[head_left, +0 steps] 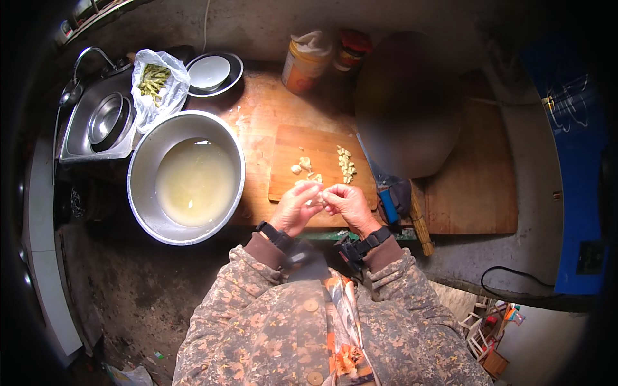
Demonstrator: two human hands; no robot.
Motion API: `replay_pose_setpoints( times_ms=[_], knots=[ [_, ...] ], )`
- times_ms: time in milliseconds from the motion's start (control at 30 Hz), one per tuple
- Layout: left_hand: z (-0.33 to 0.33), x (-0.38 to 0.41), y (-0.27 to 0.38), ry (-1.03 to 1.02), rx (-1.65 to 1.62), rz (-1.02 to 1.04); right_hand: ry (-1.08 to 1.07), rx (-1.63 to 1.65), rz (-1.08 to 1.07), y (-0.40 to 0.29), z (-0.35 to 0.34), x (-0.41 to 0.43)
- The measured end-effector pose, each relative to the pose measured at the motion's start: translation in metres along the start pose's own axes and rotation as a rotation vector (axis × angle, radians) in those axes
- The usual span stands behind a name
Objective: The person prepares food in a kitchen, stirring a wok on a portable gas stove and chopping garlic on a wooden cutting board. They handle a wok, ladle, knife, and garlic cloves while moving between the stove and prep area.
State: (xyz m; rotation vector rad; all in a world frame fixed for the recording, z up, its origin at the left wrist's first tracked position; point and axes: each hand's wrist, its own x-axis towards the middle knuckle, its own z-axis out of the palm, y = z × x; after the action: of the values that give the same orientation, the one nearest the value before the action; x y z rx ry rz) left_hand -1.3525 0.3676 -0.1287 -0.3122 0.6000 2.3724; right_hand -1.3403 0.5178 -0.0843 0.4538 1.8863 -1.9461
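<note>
My left hand (295,206) and my right hand (353,205) meet over the near edge of a wooden cutting board (309,140). Between their fingertips they pinch a small pale piece (316,199), which looks like a garlic clove and is partly covered by the fingers. Just beyond my left hand lies a loose group of garlic cloves (305,163) on the board. Farther right, a narrow row of pale garlic cloves (345,165) runs away from my right hand.
Left stands a large metal basin (137,193) of cloudy liquid. Behind it are a plastic bag (174,91) of green vegetables, nested bowls (209,73) and a sink (72,144). A blue-handled tool (387,205) and straw brush (421,227) lie right. A tub (304,67) stands behind.
</note>
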Motion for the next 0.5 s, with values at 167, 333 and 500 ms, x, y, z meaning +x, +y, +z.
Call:
replay_pose_setpoints(
  times_ms=[167, 333, 500],
  knots=[
    [-0.011, 0.008, -0.007, 0.014, 0.070, 0.026, -0.043, -0.020, -0.040, 0.002, -0.002, 0.001],
    [-0.017, 0.011, -0.010, -0.045, -0.041, 0.000, 0.002, 0.058, -0.005, 0.007, -0.012, 0.003],
    [-0.016, 0.016, -0.006, -0.102, -0.324, 0.017, 0.062, 0.108, -0.012, 0.005, -0.027, -0.001]
  ],
)
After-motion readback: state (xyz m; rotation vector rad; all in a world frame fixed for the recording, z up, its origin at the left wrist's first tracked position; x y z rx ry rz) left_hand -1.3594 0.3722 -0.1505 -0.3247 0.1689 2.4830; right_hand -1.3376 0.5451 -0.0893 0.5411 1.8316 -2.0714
